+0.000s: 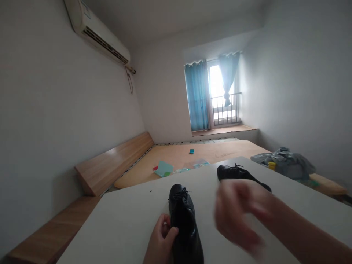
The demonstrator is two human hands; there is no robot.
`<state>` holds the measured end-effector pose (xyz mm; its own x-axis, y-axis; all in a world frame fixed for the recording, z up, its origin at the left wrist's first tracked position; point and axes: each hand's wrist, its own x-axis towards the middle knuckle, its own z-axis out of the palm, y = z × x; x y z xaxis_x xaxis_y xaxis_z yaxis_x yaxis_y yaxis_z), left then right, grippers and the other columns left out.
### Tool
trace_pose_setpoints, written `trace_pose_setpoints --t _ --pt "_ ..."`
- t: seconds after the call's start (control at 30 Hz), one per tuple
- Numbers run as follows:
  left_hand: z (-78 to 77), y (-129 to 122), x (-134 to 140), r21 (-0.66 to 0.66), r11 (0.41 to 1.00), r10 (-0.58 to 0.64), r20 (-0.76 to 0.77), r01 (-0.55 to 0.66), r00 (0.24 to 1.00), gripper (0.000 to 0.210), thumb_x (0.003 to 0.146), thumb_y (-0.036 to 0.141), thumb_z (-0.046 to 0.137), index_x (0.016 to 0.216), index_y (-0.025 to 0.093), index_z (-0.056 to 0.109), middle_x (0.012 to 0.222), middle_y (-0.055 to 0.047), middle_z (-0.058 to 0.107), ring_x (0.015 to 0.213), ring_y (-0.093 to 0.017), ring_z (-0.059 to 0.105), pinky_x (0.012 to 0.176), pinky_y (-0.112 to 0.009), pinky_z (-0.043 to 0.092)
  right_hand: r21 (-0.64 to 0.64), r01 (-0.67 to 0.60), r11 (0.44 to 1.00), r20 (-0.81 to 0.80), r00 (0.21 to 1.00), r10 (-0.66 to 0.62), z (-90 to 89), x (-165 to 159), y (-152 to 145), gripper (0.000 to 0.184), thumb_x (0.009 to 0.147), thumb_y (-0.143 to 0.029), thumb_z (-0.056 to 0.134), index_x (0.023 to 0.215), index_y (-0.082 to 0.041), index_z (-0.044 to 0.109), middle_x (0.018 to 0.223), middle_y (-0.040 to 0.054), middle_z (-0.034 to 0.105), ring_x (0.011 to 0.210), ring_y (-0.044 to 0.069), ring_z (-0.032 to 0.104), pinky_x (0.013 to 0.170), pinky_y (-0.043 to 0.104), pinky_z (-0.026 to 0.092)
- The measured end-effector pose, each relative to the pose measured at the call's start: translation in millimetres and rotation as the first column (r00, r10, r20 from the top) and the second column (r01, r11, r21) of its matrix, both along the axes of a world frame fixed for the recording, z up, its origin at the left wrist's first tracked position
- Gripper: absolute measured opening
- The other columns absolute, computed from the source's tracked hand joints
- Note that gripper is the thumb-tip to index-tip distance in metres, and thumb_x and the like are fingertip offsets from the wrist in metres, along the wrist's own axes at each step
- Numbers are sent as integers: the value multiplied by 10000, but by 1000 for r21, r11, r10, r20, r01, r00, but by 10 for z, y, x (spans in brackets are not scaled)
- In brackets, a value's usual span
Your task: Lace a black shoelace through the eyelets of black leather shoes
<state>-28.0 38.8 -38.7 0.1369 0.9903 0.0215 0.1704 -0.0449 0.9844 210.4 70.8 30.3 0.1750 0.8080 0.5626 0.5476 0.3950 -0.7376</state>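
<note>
A black lace-up shoe (pixel 184 220) lies on the white table (pixel 126 220) with its toe pointing away from me. My left hand (pixel 162 238) grips the left side of its opening, thumb and fingers closed on the edge. Its laces look tied over the tongue. A second black lace-up shoe (pixel 232 172) lies farther back on the right, partly hidden behind my right hand (pixel 236 212). That hand hangs above the table between the two shoes, smeared by motion, so its fingers do not show clearly.
Beyond the table is a bed with a tan mattress (pixel 176 152) and a wooden headboard (pixel 115 161). A light-green packet (pixel 163 168) and a small teal item (pixel 191 151) lie on it. At the right sits a grey bundle (pixel 288 165) with a yellow object (pixel 272 166).
</note>
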Motion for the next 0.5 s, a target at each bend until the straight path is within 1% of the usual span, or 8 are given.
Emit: trace_pose_setpoints --t 0.03,0.07,0.13,0.23,0.3,0.37,0.43,0.5 --pt "0 -8 5 -4 1000 -2 1 2 1000 230 724 357 529 732 237 333 564 89 342 510 -100 322 480 -205 256 -58 -103 993 -1 995 103 -10 -72 74 305 989 -355 511 1180 -129 587 1096 68 625 859 135 638 754 332 556" --pt "2 -23 14 -7 1000 -2 3 2 1000 209 715 315 523 724 236 329 559 91 327 508 -96 310 484 -204 254 -118 -205 972 -8 979 206 -42 -148 135 290 960 -357 564 1138 -132 606 1011 54 643 795 133 637 694 304 558" --pt "17 -69 36 -10 1000 -3 7 3 1000 187 681 234 516 704 231 330 557 90 306 518 -93 301 497 -207 253 -205 -341 917 -41 939 340 -163 -289 204 292 930 -361 592 1136 -155 611 939 45 644 724 128 620 599 259 533" --pt "65 -151 51 3 1000 -17 9 17 1000 177 622 176 509 676 220 347 584 79 295 557 -95 297 515 -219 244 -249 -424 871 -89 905 416 -408 -413 175 379 937 -418 495 1229 -192 576 1063 82 614 761 138 600 571 248 500" --pt "94 -184 36 24 998 -54 -30 54 998 165 627 184 501 669 219 345 605 70 296 580 -103 299 523 -231 248 -249 -478 842 -97 878 469 -533 -433 103 397 922 -461 475 1187 -193 601 1116 92 586 784 148 584 599 261 501" --pt "102 -189 11 51 996 -61 -103 66 993 156 699 238 499 667 220 346 612 60 318 593 -115 326 539 -245 268 -239 -530 814 -89 847 525 -595 -427 24 365 893 -458 515 1121 -196 625 1118 83 568 801 151 569 637 265 501" --pt "89 -179 -9 101 994 -12 -178 31 984 173 786 314 489 691 217 381 625 49 368 604 -130 376 561 -258 307 -220 -555 802 -70 829 554 -606 -417 -45 350 832 -385 591 1131 -205 611 1143 74 547 821 153 556 681 269 500" --pt "69 -172 -16 170 985 47 -210 -11 977 147 829 350 496 831 204 475 719 20 478 676 -157 467 614 -266 374 -201 -563 802 -53 824 565 -592 -416 -104 389 768 -284 610 1149 -206 592 1162 69 538 818 151 543 731 282 500"
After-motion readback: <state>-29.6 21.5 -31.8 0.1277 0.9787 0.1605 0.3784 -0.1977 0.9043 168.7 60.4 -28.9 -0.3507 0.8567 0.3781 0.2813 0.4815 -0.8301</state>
